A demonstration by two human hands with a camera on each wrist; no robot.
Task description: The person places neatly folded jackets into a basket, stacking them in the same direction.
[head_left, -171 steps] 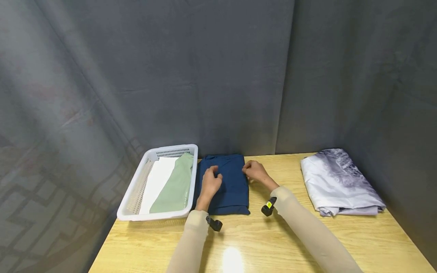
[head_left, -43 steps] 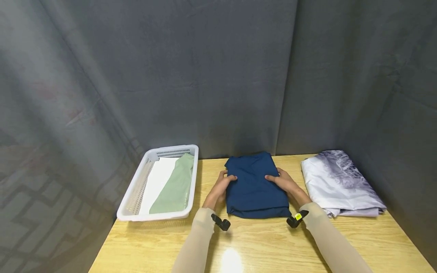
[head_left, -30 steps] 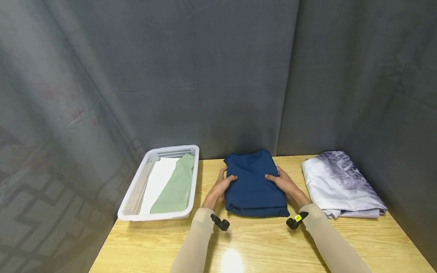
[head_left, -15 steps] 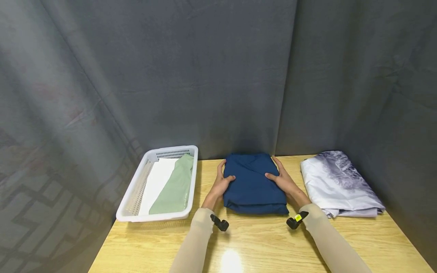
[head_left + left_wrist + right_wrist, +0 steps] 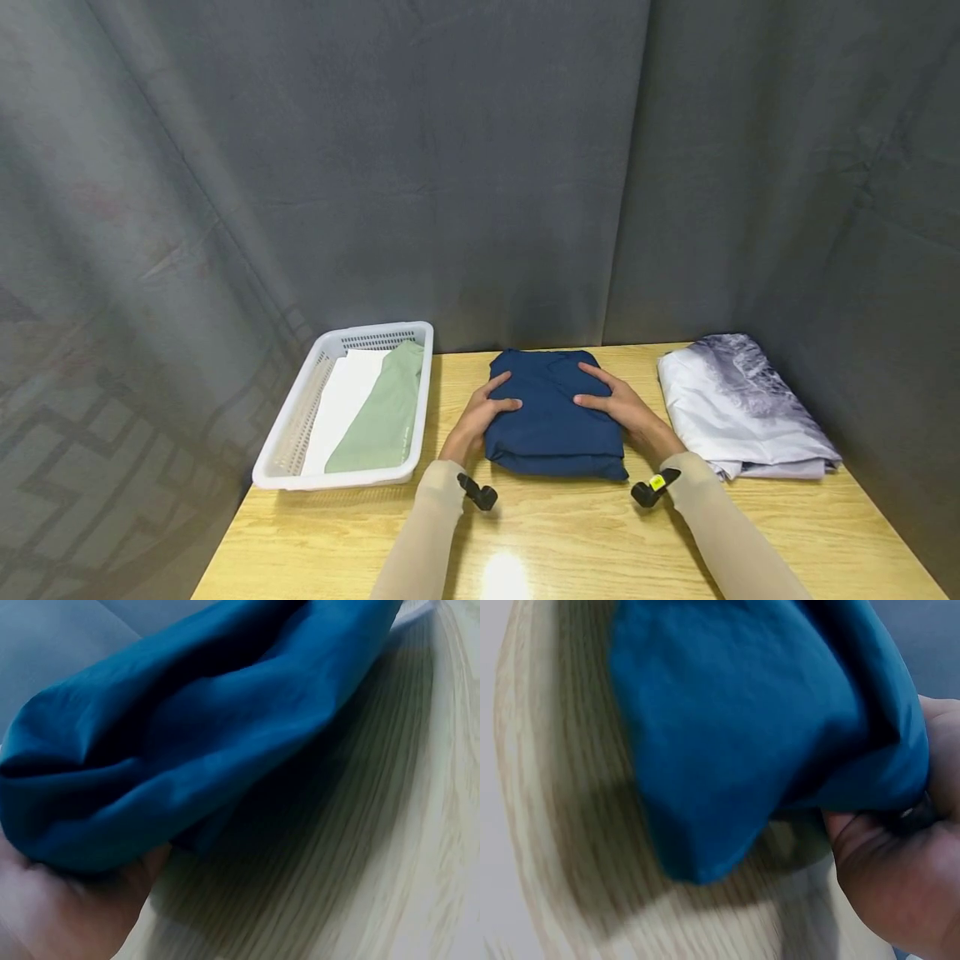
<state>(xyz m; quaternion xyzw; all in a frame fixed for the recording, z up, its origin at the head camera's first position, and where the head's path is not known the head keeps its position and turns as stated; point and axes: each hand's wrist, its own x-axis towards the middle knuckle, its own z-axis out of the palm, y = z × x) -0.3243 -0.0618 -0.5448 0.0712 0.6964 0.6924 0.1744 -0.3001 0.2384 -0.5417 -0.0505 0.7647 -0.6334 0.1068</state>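
A folded navy garment (image 5: 553,429) lies between the two hands in the middle of the head view, its layered near edge facing the person. The left hand (image 5: 477,417) grips its left side, thumb and a finger on top. On the opposite side the right hand (image 5: 626,410) holds it the same way. In the left wrist view the garment (image 5: 225,735) bulges in loose folds over the left hand (image 5: 71,915), whose fingers go underneath. A corner of the garment (image 5: 720,750) hangs beside the right hand (image 5: 900,877) in the right wrist view, casting a shadow on the wood.
A white plastic basket (image 5: 272,450) stands at the left, holding a white cloth (image 5: 341,400) and a green cloth (image 5: 382,417). At the right lies a folded white and grey-purple patterned cloth (image 5: 742,408). Grey curtains (image 5: 480,167) hang behind the wooden table (image 5: 562,542).
The navy garment moved right, away from the basket, and both hands took its sides. In the last half second fingers shifted from its side edges onto its top, and its far edge dropped slightly nearer.
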